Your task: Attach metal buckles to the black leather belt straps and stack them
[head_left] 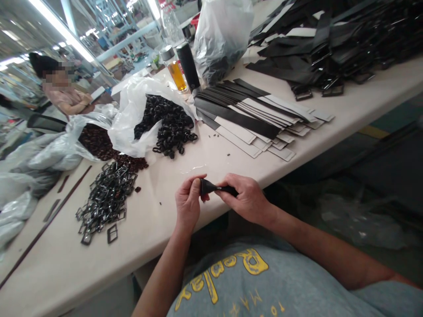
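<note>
Just over the table's near edge, a black strap [208,187] is stretched between my two hands. My left hand [189,200] pinches its wider, bent end with thumb and fingers. The other end runs into my right hand [246,198], whose fingers close round it. A small shiny metal bit shows on the strap beside my right fingertips. Beyond my hands lies a stack of black strips [241,114] with pale ends. To the left are a pile of metal buckles [107,198] and a heap of small black loops [172,132].
A plastic bag [94,141] of brown pieces lies at the left, near a long dark strip [46,224]. Behind stand a bottle of amber liquid [175,72], a black flask [188,66] and a full white bag [221,35]. Buckled straps [317,53] fill the back right. A person [66,88] sits across.
</note>
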Motion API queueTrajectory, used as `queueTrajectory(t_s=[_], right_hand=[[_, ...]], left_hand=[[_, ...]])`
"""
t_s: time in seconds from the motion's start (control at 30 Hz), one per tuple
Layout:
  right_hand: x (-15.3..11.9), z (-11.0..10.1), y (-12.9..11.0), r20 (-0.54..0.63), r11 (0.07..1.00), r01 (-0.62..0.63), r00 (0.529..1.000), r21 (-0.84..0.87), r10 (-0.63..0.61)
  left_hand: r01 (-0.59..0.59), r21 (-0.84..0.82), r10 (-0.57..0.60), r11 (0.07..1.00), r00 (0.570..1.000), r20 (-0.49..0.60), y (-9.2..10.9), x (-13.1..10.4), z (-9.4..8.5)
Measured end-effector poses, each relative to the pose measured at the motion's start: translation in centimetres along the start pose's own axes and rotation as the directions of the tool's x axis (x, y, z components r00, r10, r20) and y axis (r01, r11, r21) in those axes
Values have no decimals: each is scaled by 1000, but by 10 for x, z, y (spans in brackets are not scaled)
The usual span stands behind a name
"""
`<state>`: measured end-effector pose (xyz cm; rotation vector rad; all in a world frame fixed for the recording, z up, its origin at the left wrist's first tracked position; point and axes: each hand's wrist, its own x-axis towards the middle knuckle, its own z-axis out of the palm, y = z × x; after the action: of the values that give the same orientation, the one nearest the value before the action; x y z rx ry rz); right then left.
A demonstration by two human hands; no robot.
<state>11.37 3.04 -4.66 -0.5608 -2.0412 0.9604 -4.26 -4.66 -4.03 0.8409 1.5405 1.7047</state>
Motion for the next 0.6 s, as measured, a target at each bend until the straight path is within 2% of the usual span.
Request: queueTrajectory(t_s=[0.03,0.1,0.17,0.23,0.3,0.43,0.6], right_hand=[[0,0,0,2,1000,5,1000,20,-5],[-2,0,-1,15,999,22,1000,48,-23],[-4,1,-2,32,997,41,999,60,-43],[-6,2,-1,42,997,54,998,61,-56],[-7,3,0,31,998,45,998,50,-47],[-6,5,2,-33,999,-34,999,14,35],[-3,4,2,-76,994,-100,992,33,102]], left_hand=[[34,-10,-34,999,999,3,1,1,-1],[175,-46,-173,984,984,36,4,5,-4],[340,-87,-332,936,938,96,8,8,-5],[433,-115,-415,894,897,148,10,9,-5],[417,-131,-398,899,905,148,8,7,-2],[244,-175,-241,954,970,40,-1,-4,7],[180,-242,-182,953,983,11,-10,-15,12]])
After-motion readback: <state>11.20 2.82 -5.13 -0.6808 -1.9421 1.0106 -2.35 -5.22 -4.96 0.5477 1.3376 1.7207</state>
